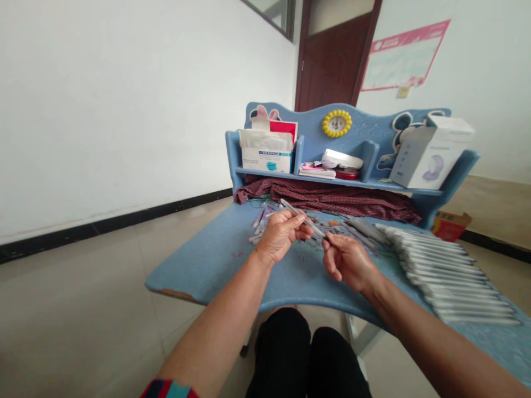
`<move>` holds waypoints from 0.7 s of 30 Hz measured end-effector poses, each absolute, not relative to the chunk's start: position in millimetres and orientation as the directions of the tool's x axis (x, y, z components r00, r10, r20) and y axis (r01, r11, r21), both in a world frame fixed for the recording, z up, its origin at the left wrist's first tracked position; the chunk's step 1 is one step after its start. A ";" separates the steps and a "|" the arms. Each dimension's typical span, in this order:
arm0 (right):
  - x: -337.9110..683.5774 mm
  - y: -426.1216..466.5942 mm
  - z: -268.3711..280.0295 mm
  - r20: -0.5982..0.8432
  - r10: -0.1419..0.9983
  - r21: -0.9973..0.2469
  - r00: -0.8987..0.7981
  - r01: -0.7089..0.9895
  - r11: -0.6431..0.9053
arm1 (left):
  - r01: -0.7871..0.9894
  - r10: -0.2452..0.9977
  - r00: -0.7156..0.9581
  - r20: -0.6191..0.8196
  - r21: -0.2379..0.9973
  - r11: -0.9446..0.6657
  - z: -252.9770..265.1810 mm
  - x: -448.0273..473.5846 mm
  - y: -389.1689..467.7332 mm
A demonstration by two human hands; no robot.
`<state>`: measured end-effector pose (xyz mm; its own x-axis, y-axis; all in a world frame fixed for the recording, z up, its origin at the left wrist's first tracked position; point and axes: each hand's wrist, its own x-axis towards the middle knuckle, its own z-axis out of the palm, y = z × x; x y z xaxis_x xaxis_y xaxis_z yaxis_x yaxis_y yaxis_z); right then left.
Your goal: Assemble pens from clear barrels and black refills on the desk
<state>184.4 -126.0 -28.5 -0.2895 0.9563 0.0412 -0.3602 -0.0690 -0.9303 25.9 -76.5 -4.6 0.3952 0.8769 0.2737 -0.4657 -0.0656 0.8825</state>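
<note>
A slim, clear-barrelled pen [314, 227] slants between my two hands above the blue desk [232, 260]. My left hand [282, 231] pinches it along the barrel, and the capped-looking end sticks out past the thumb. The fingertips of my right hand [347, 260] close on the lower, dark end. Behind the hands lies a loose scatter of pen parts [258, 225], too small and crowded to tell apart. On the right, many similar pens [448, 273] lie side by side in a long stack.
A checked cloth [332, 198] lies rolled under the desk's shelf [309, 178]. Above it stand a mask box [266, 157], a white box [433, 152], booklets [316, 171] and a yellow-rimmed clock [337, 124]. A red carton [449, 225] sits beyond the desk, at right.
</note>
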 end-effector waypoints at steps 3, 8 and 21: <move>185.5 -125.5 -28.3 0.024 0.952 -0.910 -0.306 -0.401 -0.106 | -0.476 0.868 0.408 0.282 0.877 -0.061 -4.8 25.9 -76.5; 182.9 -125.7 -29.5 0.044 0.973 -0.945 -0.225 -0.325 -0.032 | -0.484 0.898 0.359 0.256 0.873 -0.055 -5.5 26.5 -74.8; 184.3 -124.1 -31.6 0.036 0.960 -0.947 -0.276 -0.316 -0.055 | -0.520 0.915 0.326 0.237 0.854 -0.036 -5.6 27.4 -73.9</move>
<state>184.3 -124.1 -31.6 -0.2759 0.9605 0.0363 -0.3162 -0.0551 -0.9471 27.4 -73.9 -5.6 0.3259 0.9152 0.2370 -0.5198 -0.0360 0.8535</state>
